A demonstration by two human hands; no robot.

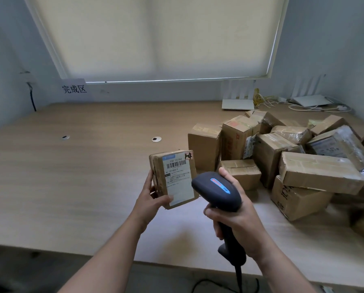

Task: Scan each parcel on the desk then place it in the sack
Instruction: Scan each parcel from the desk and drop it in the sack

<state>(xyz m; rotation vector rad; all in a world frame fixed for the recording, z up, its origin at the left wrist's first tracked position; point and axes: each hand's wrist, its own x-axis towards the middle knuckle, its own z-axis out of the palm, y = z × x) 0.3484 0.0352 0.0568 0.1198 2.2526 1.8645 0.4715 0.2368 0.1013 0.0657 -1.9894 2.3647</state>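
My left hand (150, 198) holds a small brown parcel (173, 176) upright above the wooden desk (81, 166), its white shipping label with a barcode facing me and "H4" written at its top right corner. My right hand (234, 216) grips the handle of a black barcode scanner (218, 190), whose head sits just right of the parcel's lower edge and points toward the label. A pile of several taped cardboard parcels (293, 157) covers the right side of the desk. No sack is in view.
A paper sign with three Chinese characters (74, 89) hangs on the back wall at left. Two white routers (238, 103) and loose cables lie at the back right. The scanner's cable (238, 278) drops below the desk's front edge. A closed window blind fills the wall behind.
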